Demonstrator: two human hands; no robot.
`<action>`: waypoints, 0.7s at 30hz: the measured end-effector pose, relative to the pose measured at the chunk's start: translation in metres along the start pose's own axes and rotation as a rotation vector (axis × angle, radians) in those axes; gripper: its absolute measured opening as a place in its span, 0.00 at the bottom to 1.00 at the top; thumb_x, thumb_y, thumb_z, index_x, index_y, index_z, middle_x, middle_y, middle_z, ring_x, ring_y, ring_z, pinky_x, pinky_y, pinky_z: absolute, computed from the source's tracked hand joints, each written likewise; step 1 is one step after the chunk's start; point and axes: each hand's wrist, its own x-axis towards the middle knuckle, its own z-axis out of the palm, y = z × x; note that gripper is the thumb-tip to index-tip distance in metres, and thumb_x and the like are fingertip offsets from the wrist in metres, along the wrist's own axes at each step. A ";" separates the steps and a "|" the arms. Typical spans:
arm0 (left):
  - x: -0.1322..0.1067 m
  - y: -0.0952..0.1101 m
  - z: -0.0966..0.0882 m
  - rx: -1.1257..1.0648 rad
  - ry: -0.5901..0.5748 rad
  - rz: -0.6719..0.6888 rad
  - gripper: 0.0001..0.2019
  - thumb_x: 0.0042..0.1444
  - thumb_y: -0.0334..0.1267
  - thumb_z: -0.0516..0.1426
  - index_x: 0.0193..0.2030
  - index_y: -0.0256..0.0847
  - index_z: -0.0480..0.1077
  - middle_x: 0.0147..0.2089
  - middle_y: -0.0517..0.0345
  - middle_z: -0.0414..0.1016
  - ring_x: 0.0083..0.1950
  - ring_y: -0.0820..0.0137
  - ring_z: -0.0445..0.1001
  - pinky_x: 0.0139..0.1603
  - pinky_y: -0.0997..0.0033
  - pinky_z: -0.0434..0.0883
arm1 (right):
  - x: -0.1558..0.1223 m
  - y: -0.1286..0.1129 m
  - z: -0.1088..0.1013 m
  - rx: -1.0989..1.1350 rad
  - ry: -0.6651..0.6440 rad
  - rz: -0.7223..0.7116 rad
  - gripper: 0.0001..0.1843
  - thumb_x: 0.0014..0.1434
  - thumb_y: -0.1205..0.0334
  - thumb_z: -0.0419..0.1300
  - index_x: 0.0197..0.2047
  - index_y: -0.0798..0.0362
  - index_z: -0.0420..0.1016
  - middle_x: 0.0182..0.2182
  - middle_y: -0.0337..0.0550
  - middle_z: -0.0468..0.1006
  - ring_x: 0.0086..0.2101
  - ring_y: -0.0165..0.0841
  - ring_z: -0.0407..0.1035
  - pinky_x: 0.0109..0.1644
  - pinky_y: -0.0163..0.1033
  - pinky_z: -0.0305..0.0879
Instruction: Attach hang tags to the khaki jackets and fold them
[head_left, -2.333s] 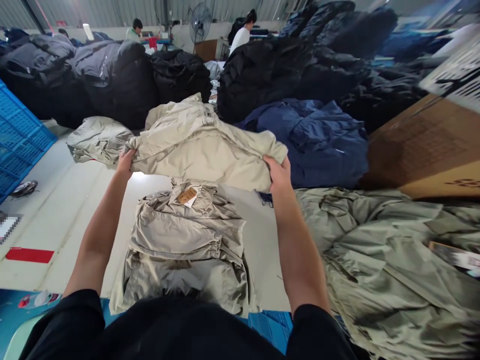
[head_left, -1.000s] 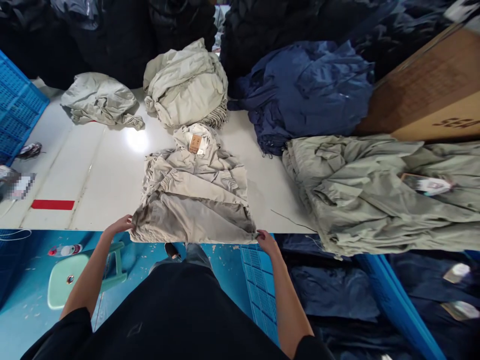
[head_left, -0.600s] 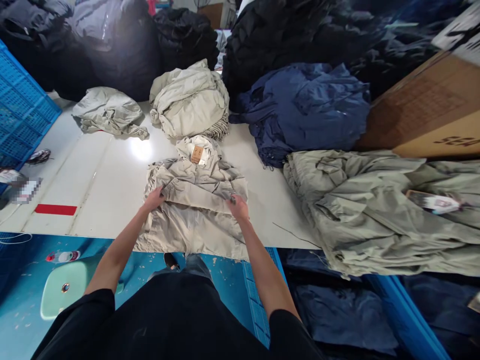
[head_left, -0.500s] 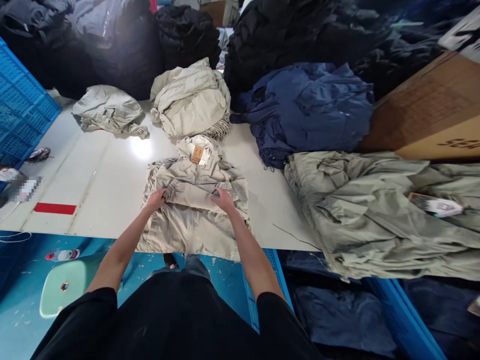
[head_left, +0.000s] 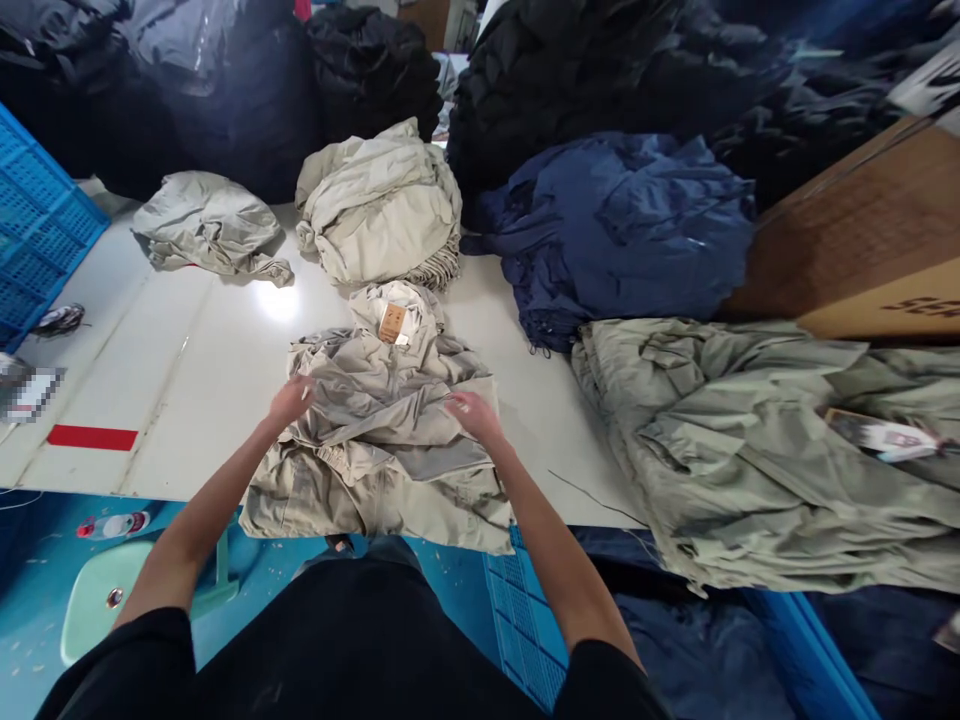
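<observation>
A beige jacket (head_left: 382, 440) lies folded on the white table (head_left: 187, 380), its lower hem hanging over the near edge. A brown hang tag (head_left: 391, 322) sits at its collar. My left hand (head_left: 289, 400) grips the fabric at the jacket's left side. My right hand (head_left: 469, 412) pinches a fold at its right side. Both hands hold the jacket's middle layer, which looks pulled toward me.
Another beige jacket (head_left: 379, 205) and a crumpled one (head_left: 206, 225) lie further back. Navy jackets (head_left: 622, 225) and black piles sit behind. An olive pile (head_left: 750, 450) lies right, beside a cardboard box (head_left: 862, 235). A blue crate (head_left: 37, 230) stands left; a green stool (head_left: 105, 610) below.
Earlier I put another beige jacket down at the back. My hands went from the hem to the jacket's middle, and the middle fold has shifted toward me.
</observation>
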 end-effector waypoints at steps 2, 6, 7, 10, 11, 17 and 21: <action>0.040 0.003 0.005 -0.051 0.143 -0.138 0.21 0.54 0.45 0.60 0.54 0.40 0.71 0.60 0.38 0.69 0.62 0.49 0.67 0.59 0.55 0.64 | 0.028 0.014 -0.019 -0.048 0.283 0.245 0.32 0.64 0.45 0.51 0.65 0.57 0.64 0.63 0.62 0.65 0.62 0.51 0.60 0.64 0.54 0.55; 0.095 0.002 0.023 -0.100 0.106 -0.343 0.17 0.49 0.47 0.65 0.41 0.37 0.72 0.49 0.35 0.76 0.56 0.47 0.72 0.53 0.56 0.66 | 0.071 0.036 -0.036 -0.055 0.266 0.487 0.35 0.61 0.46 0.57 0.64 0.61 0.63 0.58 0.68 0.69 0.57 0.52 0.66 0.57 0.49 0.62; 0.103 -0.001 0.026 -0.093 0.098 -0.361 0.14 0.51 0.46 0.64 0.37 0.38 0.72 0.45 0.37 0.77 0.54 0.48 0.73 0.53 0.57 0.67 | 0.080 0.040 -0.038 -0.055 0.219 0.467 0.31 0.62 0.48 0.58 0.61 0.61 0.66 0.54 0.66 0.72 0.55 0.51 0.68 0.55 0.47 0.62; 0.118 -0.016 0.021 -0.052 0.134 -0.386 0.09 0.58 0.44 0.57 0.35 0.40 0.71 0.43 0.40 0.78 0.54 0.52 0.73 0.54 0.58 0.66 | 0.104 0.051 -0.047 -0.071 0.187 0.374 0.21 0.65 0.51 0.54 0.55 0.56 0.71 0.50 0.58 0.77 0.53 0.46 0.69 0.54 0.42 0.61; 0.122 -0.021 0.016 -0.035 0.157 -0.398 0.10 0.61 0.44 0.54 0.37 0.41 0.71 0.45 0.41 0.78 0.55 0.53 0.73 0.55 0.59 0.66 | 0.113 0.055 -0.052 -0.084 0.209 0.341 0.20 0.67 0.51 0.51 0.55 0.55 0.71 0.50 0.57 0.77 0.52 0.45 0.69 0.54 0.42 0.60; 0.143 -0.054 -0.014 0.025 0.179 -0.513 0.12 0.62 0.42 0.51 0.42 0.39 0.72 0.44 0.43 0.78 0.53 0.54 0.74 0.53 0.59 0.69 | 0.151 0.081 -0.066 -0.226 0.272 0.373 0.21 0.69 0.50 0.47 0.54 0.54 0.70 0.43 0.54 0.78 0.43 0.42 0.71 0.44 0.40 0.62; 0.166 -0.058 -0.013 0.041 0.239 -0.548 0.19 0.58 0.37 0.55 0.55 0.34 0.69 0.55 0.39 0.73 0.56 0.57 0.74 0.54 0.62 0.70 | 0.167 0.085 -0.055 -0.264 0.295 0.385 0.25 0.65 0.47 0.53 0.57 0.56 0.69 0.54 0.59 0.72 0.53 0.46 0.67 0.52 0.44 0.61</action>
